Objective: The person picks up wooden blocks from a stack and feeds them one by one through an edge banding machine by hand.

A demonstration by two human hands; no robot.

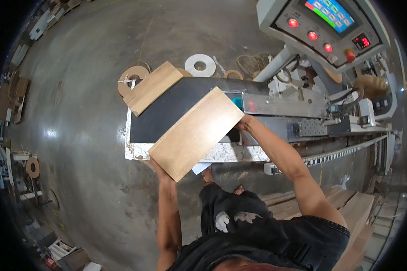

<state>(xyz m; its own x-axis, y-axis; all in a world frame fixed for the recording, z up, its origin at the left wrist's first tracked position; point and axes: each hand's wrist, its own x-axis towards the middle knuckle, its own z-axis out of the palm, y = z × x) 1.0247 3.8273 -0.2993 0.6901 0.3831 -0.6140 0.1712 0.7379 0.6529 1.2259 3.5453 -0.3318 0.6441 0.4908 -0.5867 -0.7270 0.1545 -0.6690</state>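
Observation:
I hold a light wooden panel (196, 132) tilted over the black feed table (167, 113) of a woodworking machine. My left hand (159, 170) grips its near lower corner from underneath. At the far right corner, beside the machine's metal guard (282, 105), my right hand (244, 123) is closed on the panel's edge. A second wooden panel (152, 87) lies on the table's far left corner, apart from the one I hold.
The machine's control panel (323, 27) with a screen and red lamps stands at upper right. Rolls of edge banding (200, 65) and a brown roll (132, 76) lie on the concrete floor beyond the table. Stacked wooden boards (348, 210) sit at lower right.

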